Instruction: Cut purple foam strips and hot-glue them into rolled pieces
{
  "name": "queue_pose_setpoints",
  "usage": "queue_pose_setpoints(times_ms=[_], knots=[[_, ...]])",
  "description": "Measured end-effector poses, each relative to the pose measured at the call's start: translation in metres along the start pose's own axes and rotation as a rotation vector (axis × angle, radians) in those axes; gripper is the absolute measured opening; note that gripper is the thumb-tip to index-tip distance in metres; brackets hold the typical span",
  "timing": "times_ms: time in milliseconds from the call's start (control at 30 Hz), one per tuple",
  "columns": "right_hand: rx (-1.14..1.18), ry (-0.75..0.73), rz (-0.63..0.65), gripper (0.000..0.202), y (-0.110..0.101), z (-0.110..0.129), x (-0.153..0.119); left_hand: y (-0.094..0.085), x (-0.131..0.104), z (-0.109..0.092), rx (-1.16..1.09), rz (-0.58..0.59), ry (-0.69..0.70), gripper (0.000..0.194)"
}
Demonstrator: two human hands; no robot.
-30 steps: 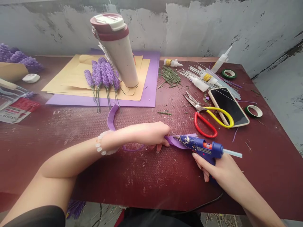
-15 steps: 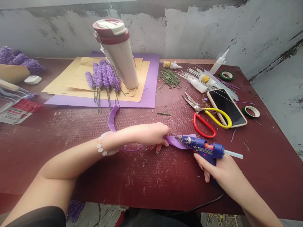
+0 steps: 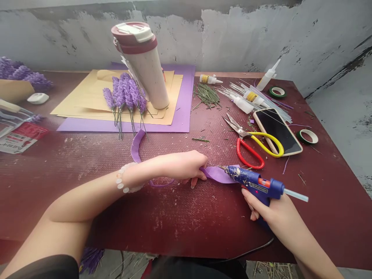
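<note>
My left hand [image 3: 188,166] is closed on a purple felt strip [image 3: 219,175], whose wide end sticks out to the right while the rest curls away behind my wrist. In my right hand [image 3: 273,211] is a blue glue gun [image 3: 252,181], held by its handle, with a clear glue stick [image 3: 296,195] poking out of its back. The gun's nozzle is over the strip's upper edge; whether it touches cannot be told. A red light glows on the gun's side. Purple flower sprigs [image 3: 126,93] with green stems lie beyond my left forearm.
A white tumbler [image 3: 152,73] stands on tan paper [image 3: 87,97]. Scissors [image 3: 247,133] and a phone [image 3: 277,130] lie right of centre, near glue bottles [image 3: 242,104], cut stems [image 3: 207,95] and green tape [image 3: 307,136]. The gun's cord [image 3: 250,252] trails over the front edge.
My right hand has drawn the glue gun a little to the right along the felt strip. My left hand keeps its hold, nearly unmoved.
</note>
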State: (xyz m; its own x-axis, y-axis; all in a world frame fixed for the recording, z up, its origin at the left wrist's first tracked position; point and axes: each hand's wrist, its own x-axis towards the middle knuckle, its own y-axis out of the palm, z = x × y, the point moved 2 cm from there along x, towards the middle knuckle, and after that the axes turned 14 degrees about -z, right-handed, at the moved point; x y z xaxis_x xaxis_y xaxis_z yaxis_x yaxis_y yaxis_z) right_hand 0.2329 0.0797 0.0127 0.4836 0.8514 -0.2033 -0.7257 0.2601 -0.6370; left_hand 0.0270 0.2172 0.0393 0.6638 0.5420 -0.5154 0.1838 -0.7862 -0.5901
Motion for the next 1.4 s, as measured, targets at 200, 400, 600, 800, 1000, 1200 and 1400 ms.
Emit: queue_pose_setpoints(times_ms=[200,400,600,800,1000,1200,1400], knots=[[-0.007,0.018,-0.023,0.041,0.001,-0.004,-0.004,0.001,0.001,0.001,-0.007,0.002,-0.009,0.022],[0.009,0.031,-0.048,0.039,0.007,-0.005,-0.004,0.001,0.001,0.002,-0.013,0.001,0.018,0.022],[-0.012,0.030,-0.057,0.041,0.006,-0.009,-0.005,0.001,0.001,0.003,-0.026,0.000,0.011,0.023],[-0.030,0.035,-0.083,0.040,0.004,-0.012,-0.007,0.001,0.002,0.004,-0.025,-0.001,0.017,0.023],[-0.031,0.036,-0.080,0.040,0.001,-0.011,-0.007,0.001,0.001,0.002,-0.031,-0.008,-0.009,0.024],[-0.068,0.042,-0.017,0.037,-0.007,-0.006,-0.009,0.001,0.000,0.001,-0.033,-0.004,-0.027,0.023],[-0.049,0.018,-0.125,0.040,-0.008,-0.002,-0.018,0.000,0.000,0.002,-0.042,-0.010,-0.040,0.023]])
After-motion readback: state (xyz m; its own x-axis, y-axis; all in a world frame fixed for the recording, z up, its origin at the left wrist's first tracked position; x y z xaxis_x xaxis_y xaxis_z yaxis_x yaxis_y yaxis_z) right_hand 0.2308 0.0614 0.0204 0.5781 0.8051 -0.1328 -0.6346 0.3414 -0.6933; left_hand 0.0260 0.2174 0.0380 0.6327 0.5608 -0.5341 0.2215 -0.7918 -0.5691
